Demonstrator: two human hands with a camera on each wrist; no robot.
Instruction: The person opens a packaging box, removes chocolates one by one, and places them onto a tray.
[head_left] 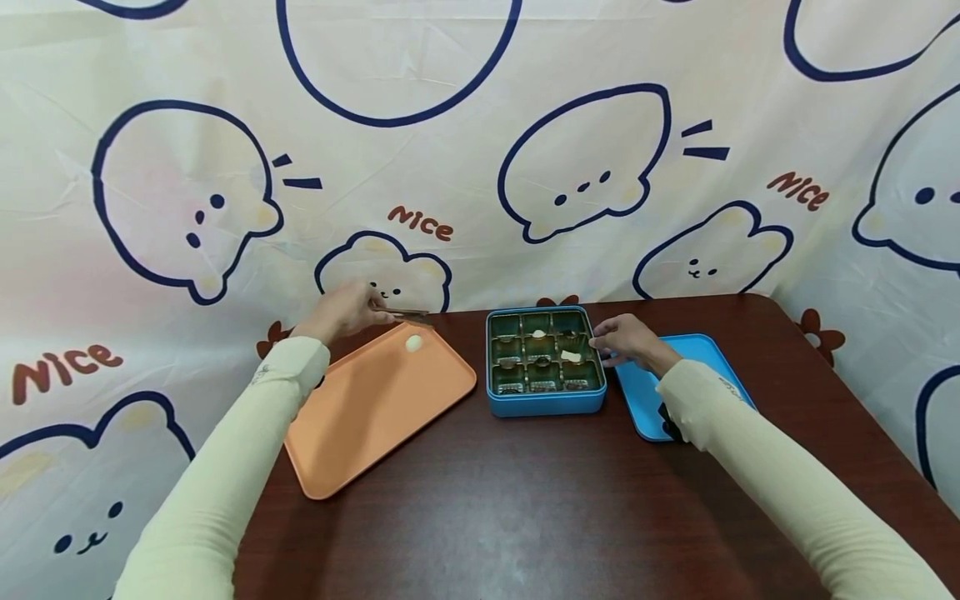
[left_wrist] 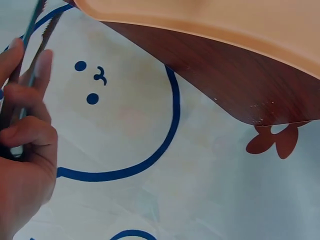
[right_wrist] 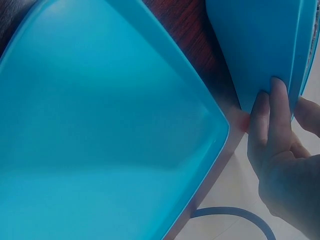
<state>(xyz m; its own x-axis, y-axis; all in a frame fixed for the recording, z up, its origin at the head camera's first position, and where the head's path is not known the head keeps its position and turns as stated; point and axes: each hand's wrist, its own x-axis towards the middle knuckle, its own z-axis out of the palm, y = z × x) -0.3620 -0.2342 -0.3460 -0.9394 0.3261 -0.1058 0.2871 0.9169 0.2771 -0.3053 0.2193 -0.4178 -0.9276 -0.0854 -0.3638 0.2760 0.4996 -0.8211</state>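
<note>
My left hand [head_left: 345, 310] grips metal tongs [head_left: 408, 312] with serrated tips, held above the far edge of an orange tray [head_left: 375, 417]. In the left wrist view the fingers wrap the handles of the tongs [left_wrist: 34, 55]. A small round white piece [head_left: 413, 342] lies on the tray near its far corner. My right hand [head_left: 633, 342] holds the right side of a blue box [head_left: 546, 405], its fingers along the outer wall and thumb at the rim in the right wrist view. Inside, a divided insert carries a white piece [head_left: 538, 333] and a flat pale piece [head_left: 571, 357].
A blue lid-like tray [head_left: 645, 408] lies right of the box, under my right forearm. The brown table [head_left: 480, 500] meets a printed cloth [head_left: 465, 167] at its far edge.
</note>
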